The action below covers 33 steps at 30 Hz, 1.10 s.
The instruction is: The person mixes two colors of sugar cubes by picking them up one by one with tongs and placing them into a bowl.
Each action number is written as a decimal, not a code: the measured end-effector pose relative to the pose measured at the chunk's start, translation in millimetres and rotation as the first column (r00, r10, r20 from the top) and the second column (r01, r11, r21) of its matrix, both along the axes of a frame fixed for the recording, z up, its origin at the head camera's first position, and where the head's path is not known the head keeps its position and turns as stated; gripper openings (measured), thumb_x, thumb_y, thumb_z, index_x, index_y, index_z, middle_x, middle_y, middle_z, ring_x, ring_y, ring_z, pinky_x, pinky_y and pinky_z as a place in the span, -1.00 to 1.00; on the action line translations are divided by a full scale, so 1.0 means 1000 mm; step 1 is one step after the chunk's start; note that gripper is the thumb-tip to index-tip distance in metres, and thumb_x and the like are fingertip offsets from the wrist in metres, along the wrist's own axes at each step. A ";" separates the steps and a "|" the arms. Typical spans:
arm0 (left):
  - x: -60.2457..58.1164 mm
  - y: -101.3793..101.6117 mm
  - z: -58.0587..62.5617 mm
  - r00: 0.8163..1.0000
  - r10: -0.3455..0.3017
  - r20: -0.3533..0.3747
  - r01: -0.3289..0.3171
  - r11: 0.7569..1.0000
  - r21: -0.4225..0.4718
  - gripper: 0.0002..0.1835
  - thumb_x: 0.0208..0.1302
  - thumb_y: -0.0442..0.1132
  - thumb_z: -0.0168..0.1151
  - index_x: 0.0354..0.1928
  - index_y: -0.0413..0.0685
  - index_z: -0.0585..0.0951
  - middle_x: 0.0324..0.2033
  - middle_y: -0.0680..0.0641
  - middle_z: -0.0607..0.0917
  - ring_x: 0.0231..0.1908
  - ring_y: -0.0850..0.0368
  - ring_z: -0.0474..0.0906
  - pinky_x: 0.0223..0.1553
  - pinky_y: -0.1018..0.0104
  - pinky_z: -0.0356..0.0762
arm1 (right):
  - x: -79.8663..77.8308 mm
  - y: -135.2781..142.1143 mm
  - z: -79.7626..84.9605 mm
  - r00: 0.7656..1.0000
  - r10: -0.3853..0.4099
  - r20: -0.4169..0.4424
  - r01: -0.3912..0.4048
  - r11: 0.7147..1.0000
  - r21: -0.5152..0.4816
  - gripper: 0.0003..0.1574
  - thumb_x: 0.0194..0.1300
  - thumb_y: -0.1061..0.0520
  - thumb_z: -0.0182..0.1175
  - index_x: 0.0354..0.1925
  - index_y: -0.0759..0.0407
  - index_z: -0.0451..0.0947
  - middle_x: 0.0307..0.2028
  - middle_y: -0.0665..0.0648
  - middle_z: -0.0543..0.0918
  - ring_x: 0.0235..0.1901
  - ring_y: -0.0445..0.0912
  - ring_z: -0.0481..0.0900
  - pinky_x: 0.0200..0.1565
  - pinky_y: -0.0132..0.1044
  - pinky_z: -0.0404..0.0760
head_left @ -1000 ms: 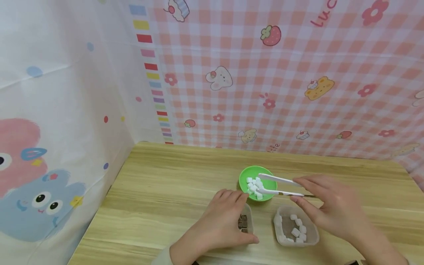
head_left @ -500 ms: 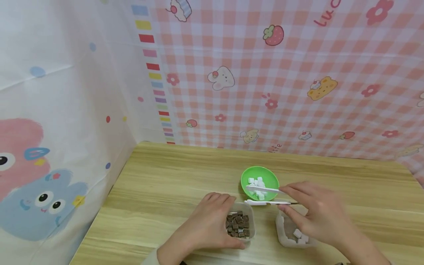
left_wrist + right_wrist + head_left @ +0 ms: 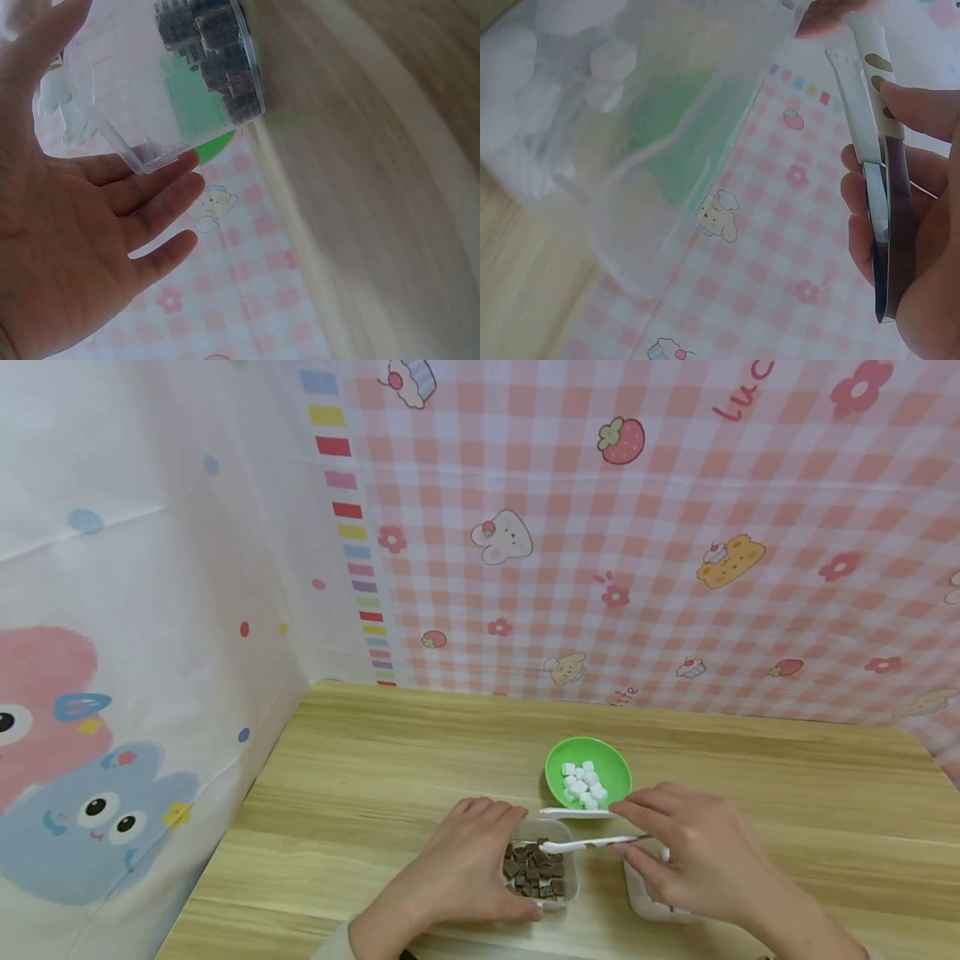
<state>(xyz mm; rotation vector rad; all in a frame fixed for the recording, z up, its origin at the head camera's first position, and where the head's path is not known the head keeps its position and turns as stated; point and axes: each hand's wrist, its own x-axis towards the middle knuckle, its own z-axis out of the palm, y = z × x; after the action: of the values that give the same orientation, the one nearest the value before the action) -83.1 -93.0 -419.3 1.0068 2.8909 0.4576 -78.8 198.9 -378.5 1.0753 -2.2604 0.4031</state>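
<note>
My right hand [image 3: 693,847] holds a pair of tongs [image 3: 596,842], white-tipped with brown spots and metal arms [image 3: 896,225]. The tongs' arms are spread, with nothing visible between the tips. One tip is over a clear plastic container [image 3: 573,868] of brown cubes [image 3: 534,870]; the other lies near the green bowl's front edge. My left hand [image 3: 453,868] grips that container at its left side, thumb at the near side and fingers at the far side. In the left wrist view, the fingers [image 3: 161,202] reach past the container's corner.
Behind the containers, a green bowl [image 3: 617,768] holds several small white cubes [image 3: 582,787]. A second translucent container [image 3: 643,897] with white pieces [image 3: 525,97] stands under my right hand, partly hidden. A checked cloth [image 3: 555,585] hangs behind the wooden table [image 3: 390,760].
The tongs have moved left and nearer, from over the green bowl to the container of brown cubes. My left hand has shifted slightly left, uncovering more of the brown cubes.
</note>
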 end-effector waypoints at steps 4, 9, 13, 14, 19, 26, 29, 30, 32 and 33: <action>-0.001 0.001 -0.001 1.000 0.003 -0.003 -0.003 1.000 0.005 0.11 -0.20 0.47 0.56 0.34 -0.08 0.52 0.12 0.05 0.66 0.17 0.10 0.52 0.40 0.05 0.31 | 0.001 -0.001 0.002 0.999 0.018 0.035 -0.020 0.999 0.044 -0.25 0.63 -0.31 -0.17 -0.15 0.11 0.80 -0.24 -0.05 0.78 -0.30 -0.14 0.71 -0.43 -0.25 0.66; -0.001 0.001 0.000 1.000 0.008 0.019 -0.008 1.000 0.006 0.11 -0.19 0.45 0.58 0.35 -0.08 0.52 0.12 0.04 0.67 0.17 0.10 0.52 0.39 0.04 0.32 | -0.001 -0.003 0.007 0.997 0.057 0.042 -0.062 0.991 0.118 -0.44 0.59 -0.22 0.01 -0.15 0.09 0.78 -0.26 -0.07 0.74 -0.33 -0.18 0.66 -0.43 -0.26 0.63; 0.000 0.002 0.000 0.999 0.012 0.031 -0.013 1.000 0.002 0.11 -0.19 0.44 0.59 0.36 -0.08 0.52 0.12 0.03 0.67 0.18 0.09 0.52 0.39 0.02 0.31 | -0.002 -0.007 0.011 0.995 0.096 0.040 -0.102 0.977 0.185 -0.69 0.12 0.01 0.46 -0.16 0.11 0.77 -0.30 -0.07 0.70 -0.37 -0.19 0.61 -0.44 -0.27 0.61; 0.000 0.002 0.001 0.999 0.014 0.034 -0.014 1.000 0.001 0.11 -0.19 0.43 0.60 0.37 -0.08 0.52 0.13 0.03 0.67 0.19 0.09 0.52 0.40 0.02 0.31 | -0.003 -0.009 0.012 0.994 0.102 0.038 -0.107 0.973 0.202 -0.61 -0.04 0.06 0.52 -0.17 0.12 0.77 -0.31 -0.07 0.69 -0.38 -0.18 0.60 -0.44 -0.27 0.61; -0.001 0.003 0.002 0.999 0.019 0.048 -0.019 1.000 0.000 0.11 -0.18 0.42 0.60 0.37 -0.08 0.52 0.14 0.03 0.67 0.19 0.09 0.52 0.40 0.02 0.30 | -0.004 -0.017 0.016 0.993 0.118 0.021 -0.119 0.953 0.279 -0.58 -0.16 0.11 0.59 -0.23 0.12 0.75 -0.38 -0.06 0.63 -0.42 -0.16 0.55 -0.45 -0.29 0.59; 0.000 0.003 0.001 0.998 0.018 0.056 -0.018 1.000 0.004 0.11 -0.17 0.42 0.60 0.38 -0.08 0.52 0.16 0.03 0.66 0.20 0.09 0.51 0.41 0.02 0.29 | -0.005 -0.028 0.021 0.992 0.129 -0.001 -0.119 0.920 0.374 -0.71 -0.11 0.12 0.54 -0.37 0.07 0.65 -0.51 -0.10 0.45 -0.51 -0.16 0.38 -0.50 -0.36 0.46; -0.001 0.003 0.002 0.998 0.015 0.053 -0.015 1.000 0.000 0.10 -0.16 0.43 0.59 0.38 -0.07 0.52 0.17 0.03 0.66 0.21 0.09 0.51 0.40 0.02 0.29 | -0.006 -0.032 0.022 0.991 0.134 -0.019 -0.115 0.909 0.401 -0.72 -0.13 0.13 0.52 -0.43 0.05 0.61 -0.55 -0.10 0.41 -0.54 -0.16 0.35 -0.52 -0.36 0.41; -0.001 0.003 0.002 0.999 0.015 0.052 -0.015 1.000 -0.002 0.10 -0.16 0.43 0.59 0.38 -0.07 0.52 0.17 0.03 0.66 0.21 0.09 0.51 0.40 0.02 0.30 | -0.006 -0.034 0.022 0.991 0.134 -0.024 -0.113 0.906 0.408 -0.72 -0.14 0.13 0.52 -0.44 0.05 0.60 -0.55 -0.10 0.41 -0.54 -0.15 0.35 -0.52 -0.36 0.41; -0.001 0.003 0.002 0.999 0.014 0.048 -0.014 1.000 -0.006 0.10 -0.16 0.43 0.58 0.38 -0.07 0.51 0.17 0.03 0.66 0.21 0.09 0.51 0.40 0.02 0.30 | -0.007 -0.036 0.022 0.991 0.132 -0.036 -0.104 0.899 0.425 -0.72 -0.16 0.12 0.53 -0.46 0.06 0.60 -0.56 -0.09 0.42 -0.54 -0.14 0.36 -0.53 -0.35 0.41; -0.001 0.003 0.002 0.999 0.015 0.046 -0.014 1.000 -0.008 0.10 -0.16 0.43 0.58 0.38 -0.07 0.52 0.17 0.03 0.66 0.21 0.09 0.52 0.40 0.02 0.31 | -0.007 -0.037 0.022 0.991 0.129 -0.039 -0.099 0.895 0.436 -0.72 -0.15 0.11 0.53 -0.46 0.06 0.60 -0.56 -0.08 0.43 -0.54 -0.13 0.37 -0.53 -0.35 0.40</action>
<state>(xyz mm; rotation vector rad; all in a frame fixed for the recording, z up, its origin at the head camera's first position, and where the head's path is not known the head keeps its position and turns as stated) -84.3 -90.2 -417.4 0.9621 2.8593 0.4639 -86.2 161.6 -356.7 1.4241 -2.2887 -0.1031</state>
